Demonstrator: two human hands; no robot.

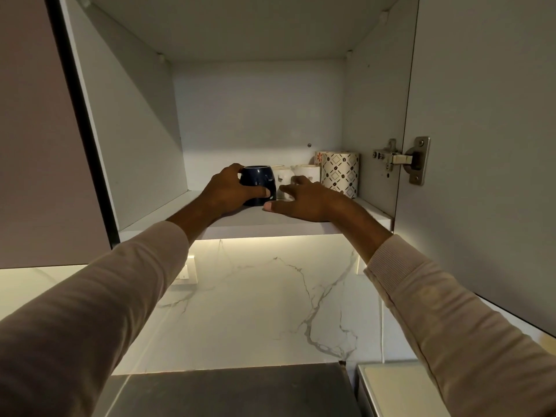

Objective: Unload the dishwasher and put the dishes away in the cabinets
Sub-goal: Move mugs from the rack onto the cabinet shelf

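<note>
A dark blue mug (259, 179) stands upside down on the shelf (240, 219) of an open wall cabinet. My left hand (231, 189) grips it from the left, thumb across its front. My right hand (307, 198) lies flat just to the mug's right, fingers stretched toward two white mugs (305, 171) behind it, thumb tip near the blue mug's base. A patterned cup (341, 173) stands at the shelf's right end.
The cabinet door (481, 145) hangs open on the right with its hinge (400, 159) showing. A second door (39, 130) stands open on the left. Below are a lit marble backsplash (270, 302), a dark counter (234, 389) and a white appliance edge (388, 386).
</note>
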